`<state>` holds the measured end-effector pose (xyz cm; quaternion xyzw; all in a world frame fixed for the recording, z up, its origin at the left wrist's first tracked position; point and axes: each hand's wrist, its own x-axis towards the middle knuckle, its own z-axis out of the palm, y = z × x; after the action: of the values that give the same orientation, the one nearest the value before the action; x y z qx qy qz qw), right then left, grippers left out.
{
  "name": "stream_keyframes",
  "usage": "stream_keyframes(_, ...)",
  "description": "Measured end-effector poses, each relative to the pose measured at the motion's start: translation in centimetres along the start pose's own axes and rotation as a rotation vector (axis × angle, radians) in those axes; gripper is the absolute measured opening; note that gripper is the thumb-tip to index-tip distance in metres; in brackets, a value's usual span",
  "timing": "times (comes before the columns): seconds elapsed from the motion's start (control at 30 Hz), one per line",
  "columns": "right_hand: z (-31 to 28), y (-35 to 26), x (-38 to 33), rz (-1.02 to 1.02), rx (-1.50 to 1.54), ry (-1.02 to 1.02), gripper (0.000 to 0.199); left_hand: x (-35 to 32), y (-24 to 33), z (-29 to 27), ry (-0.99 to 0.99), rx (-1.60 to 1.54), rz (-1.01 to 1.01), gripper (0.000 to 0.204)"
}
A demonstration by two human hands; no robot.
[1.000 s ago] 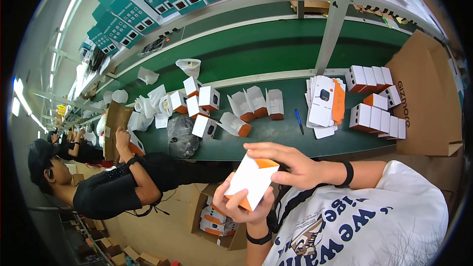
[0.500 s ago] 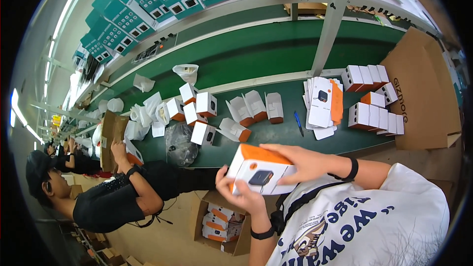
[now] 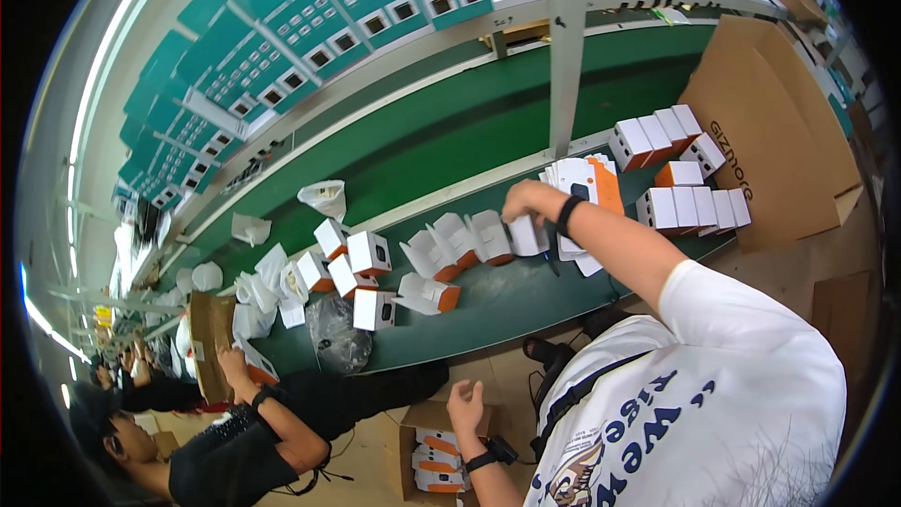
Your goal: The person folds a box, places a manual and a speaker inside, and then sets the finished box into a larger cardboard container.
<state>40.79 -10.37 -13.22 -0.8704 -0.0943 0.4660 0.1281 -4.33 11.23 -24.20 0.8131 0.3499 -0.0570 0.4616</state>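
The person's right hand [image 3: 531, 199] pinches the upper end of a white box [image 3: 528, 239] on the table [image 3: 497, 305], toward the far edge; the box is last on the right in a row of open boxes [image 3: 490, 239]. A blue pen [image 3: 552, 265] lies just beside it, and flat packaging sheets [image 3: 605, 186] are stacked farther right. The left hand [image 3: 465, 406], fingers parted around nothing, hangs beyond the near edge, near a floor carton [image 3: 405, 460]. Small closed boxes [image 3: 693, 206] stand in rows toward the table's right end.
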Motion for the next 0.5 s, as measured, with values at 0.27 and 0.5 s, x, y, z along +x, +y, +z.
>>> stream_keyframes(0.27,1.3,5.7,-1.7,-0.076,0.444,0.749,0.061,-2.7,4.9,-0.2,0.087,-0.032,0.060,0.031)
stream_keyframes(0.5,4.2,19.8,0.2,0.204,0.331,0.752,0.101,-0.1,17.3,5.1,-0.001,-0.095,0.320,0.020)
